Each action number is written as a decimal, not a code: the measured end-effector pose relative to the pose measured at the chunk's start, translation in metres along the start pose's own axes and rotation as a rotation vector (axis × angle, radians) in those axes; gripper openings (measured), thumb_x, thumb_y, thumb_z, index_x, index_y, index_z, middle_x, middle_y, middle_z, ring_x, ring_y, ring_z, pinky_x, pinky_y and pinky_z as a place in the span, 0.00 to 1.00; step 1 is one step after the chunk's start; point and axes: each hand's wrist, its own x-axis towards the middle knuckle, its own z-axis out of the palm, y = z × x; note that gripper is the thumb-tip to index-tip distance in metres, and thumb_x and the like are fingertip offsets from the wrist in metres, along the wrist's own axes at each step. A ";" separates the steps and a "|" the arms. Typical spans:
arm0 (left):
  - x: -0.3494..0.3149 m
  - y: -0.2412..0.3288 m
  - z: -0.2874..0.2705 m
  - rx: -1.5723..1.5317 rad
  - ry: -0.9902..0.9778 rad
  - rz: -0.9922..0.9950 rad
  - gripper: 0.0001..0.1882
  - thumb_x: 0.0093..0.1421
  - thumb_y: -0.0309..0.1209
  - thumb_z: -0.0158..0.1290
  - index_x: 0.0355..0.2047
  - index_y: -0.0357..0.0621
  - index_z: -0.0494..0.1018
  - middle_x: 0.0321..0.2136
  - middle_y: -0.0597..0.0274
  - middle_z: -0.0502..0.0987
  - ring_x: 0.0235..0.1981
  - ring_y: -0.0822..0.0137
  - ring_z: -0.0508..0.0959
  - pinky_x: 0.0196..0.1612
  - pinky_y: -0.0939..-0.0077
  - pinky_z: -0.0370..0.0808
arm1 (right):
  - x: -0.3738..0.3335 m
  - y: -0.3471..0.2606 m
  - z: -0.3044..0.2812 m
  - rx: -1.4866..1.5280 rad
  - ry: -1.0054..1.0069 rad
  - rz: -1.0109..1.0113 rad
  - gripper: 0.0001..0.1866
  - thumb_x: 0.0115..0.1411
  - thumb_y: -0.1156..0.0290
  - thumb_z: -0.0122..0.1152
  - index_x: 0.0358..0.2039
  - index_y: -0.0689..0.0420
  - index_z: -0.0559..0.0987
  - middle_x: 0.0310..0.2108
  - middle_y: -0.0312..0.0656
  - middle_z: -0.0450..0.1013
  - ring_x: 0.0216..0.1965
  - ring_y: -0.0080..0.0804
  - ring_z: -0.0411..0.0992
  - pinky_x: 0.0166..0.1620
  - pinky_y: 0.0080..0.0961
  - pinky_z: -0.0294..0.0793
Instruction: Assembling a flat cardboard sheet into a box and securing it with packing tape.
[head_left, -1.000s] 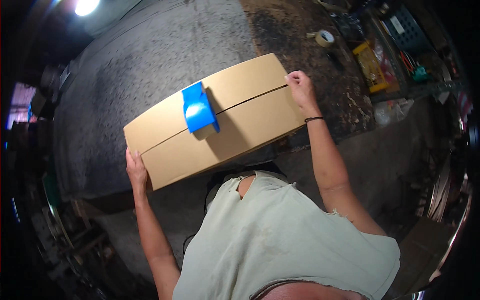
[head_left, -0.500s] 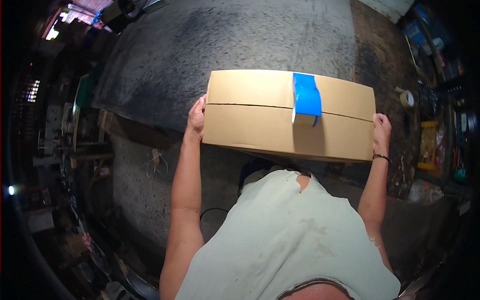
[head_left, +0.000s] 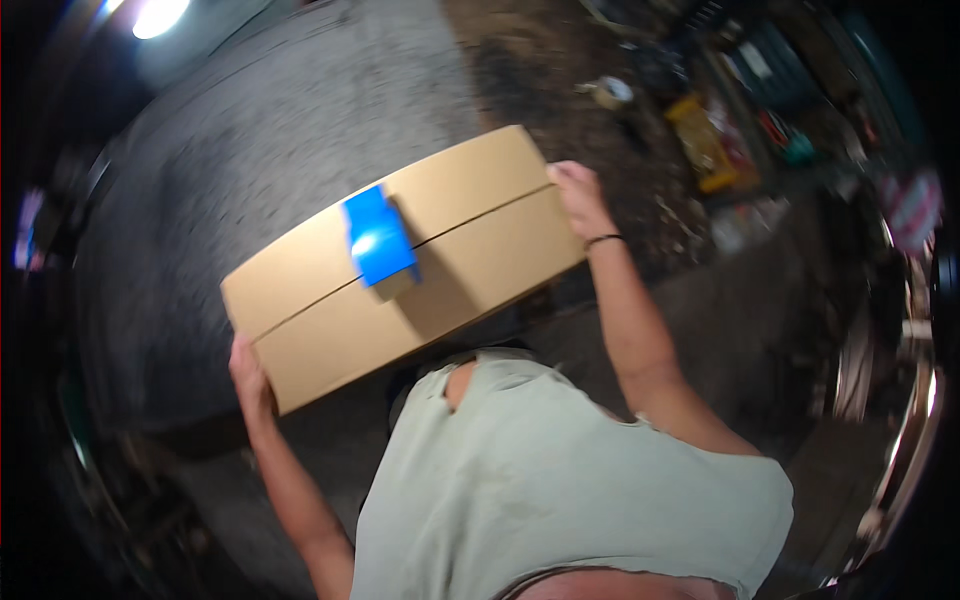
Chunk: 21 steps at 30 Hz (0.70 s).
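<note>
A long brown cardboard box [head_left: 500,255] hangs tilted in front of my body, its left end nearer to me and its right end farther off. A dark seam runs along its upper face. Across the middle of that seam lies a blue strip [head_left: 378,235], curling up at its near end and casting a shadow. My left hand [head_left: 248,375] grips the left end of the box. At the opposite end my right hand [head_left: 580,195], with a dark band on the wrist, holds on too. The fingers under the box are hidden.
Beyond the box stretches a wide grey work surface [head_left: 290,110] with a brown, worn strip at its right. A roll of tape [head_left: 612,93] sits there. Farther right are a yellow crate [head_left: 700,140] and cluttered shelving. A bright lamp [head_left: 160,16] shines at the upper left.
The box has shifted left in view and tilted, its left end coming nearer and its right end going farther. Both hands stay on it. The whole surroundings have swung as my head turned.
</note>
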 end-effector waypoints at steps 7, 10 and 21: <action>0.017 -0.005 0.003 0.120 -0.051 0.098 0.23 0.71 0.39 0.36 0.55 0.31 0.66 0.47 0.56 0.74 0.47 0.66 0.73 0.50 0.74 0.69 | -0.027 -0.028 -0.017 0.241 0.015 0.286 0.15 0.67 0.59 0.50 0.32 0.56 0.75 0.27 0.33 0.71 0.29 0.19 0.68 0.35 0.21 0.70; 0.011 0.001 0.002 0.138 -0.059 0.085 0.23 0.71 0.39 0.36 0.56 0.32 0.65 0.49 0.55 0.74 0.48 0.66 0.73 0.51 0.74 0.68 | -0.024 -0.026 -0.010 0.222 0.000 0.234 0.14 0.65 0.58 0.54 0.32 0.57 0.75 0.27 0.33 0.71 0.29 0.19 0.68 0.35 0.20 0.70; -0.028 0.033 0.069 1.304 -0.209 0.677 0.32 0.65 0.42 0.41 0.67 0.49 0.51 0.69 0.55 0.47 0.70 0.49 0.41 0.68 0.51 0.37 | -0.015 -0.022 -0.003 -0.165 -0.034 -0.061 0.10 0.60 0.65 0.62 0.31 0.58 0.75 0.25 0.30 0.69 0.27 0.17 0.64 0.32 0.18 0.66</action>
